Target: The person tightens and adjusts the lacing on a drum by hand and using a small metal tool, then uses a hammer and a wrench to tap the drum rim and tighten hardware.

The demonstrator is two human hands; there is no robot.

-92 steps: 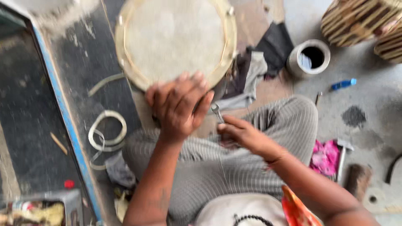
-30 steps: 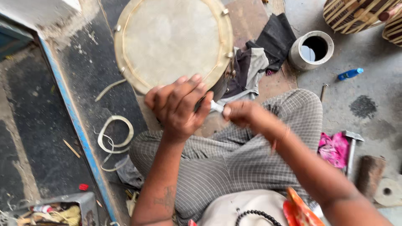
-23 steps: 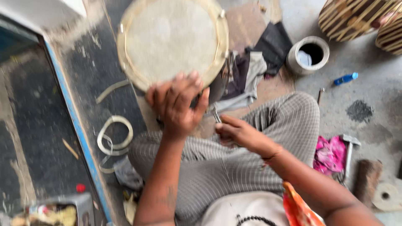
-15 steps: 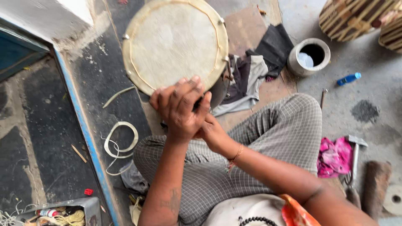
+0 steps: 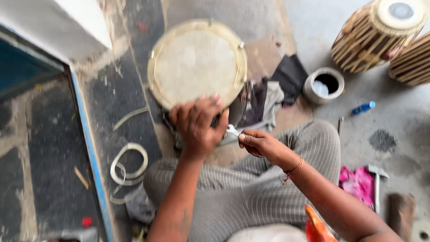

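Pale hide covers the round drum frame [image 5: 197, 62] on the floor before my knees. My left hand [image 5: 197, 125] grips its near rim; my right hand [image 5: 257, 142] pinches a small metal spanner [image 5: 232, 130], seemingly mid-tightening, the remaining fittings apparently untouched.

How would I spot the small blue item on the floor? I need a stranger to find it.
Start at the striped wooden drums in the far right corner. Below them stands a grey round pot. Just right of it, on bare grey concrete, lies the small bright blue bottle-like object, the only blue thing there.
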